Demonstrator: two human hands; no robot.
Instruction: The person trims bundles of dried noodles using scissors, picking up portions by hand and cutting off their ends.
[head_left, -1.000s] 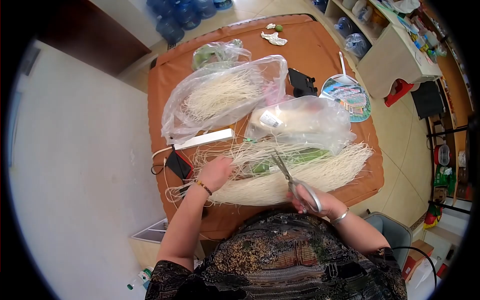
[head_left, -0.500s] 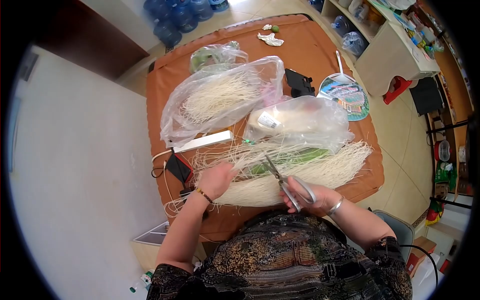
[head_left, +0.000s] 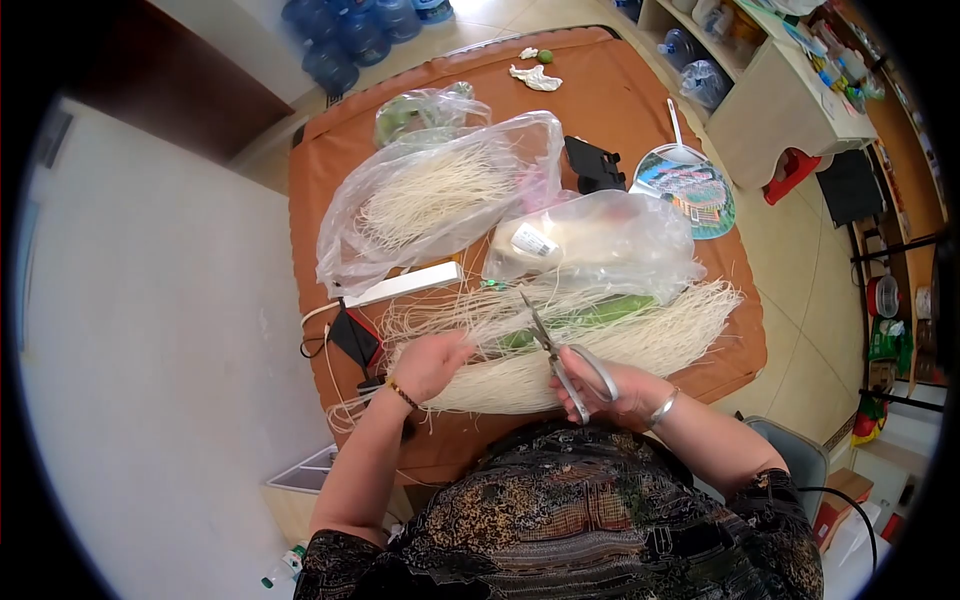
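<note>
Scissors (head_left: 552,350) are held in the right hand (head_left: 600,384), whose grip is closed around the handles, near the middle of the worktop's (head_left: 455,455) near edge; the blades are pointed toward the far edge. By the left hand (head_left: 432,366), toward the left edge, a few loose strands appear to be pinched between bent fingers. The long bundle of pale strands (head_left: 520,385) is spread along the near edge, from the left hand almost to the right edge, and a green item (head_left: 610,312) is partly covered by it.

Behind the bundle, toward the left edge, a wide clear bag (head_left: 345,240) is filled with a heap of similar strands (head_left: 435,195). Beside it, toward the right edge, a cloudy plastic bag (head_left: 640,240) is marked with a white label (head_left: 534,240); something pale is contained in it, though what cannot be told. Near the far left corner, something green is enclosed in a smaller clear bag (head_left: 455,108). A black case (head_left: 594,165) and a round printed fan (head_left: 685,195) are placed toward the right edge.
</note>
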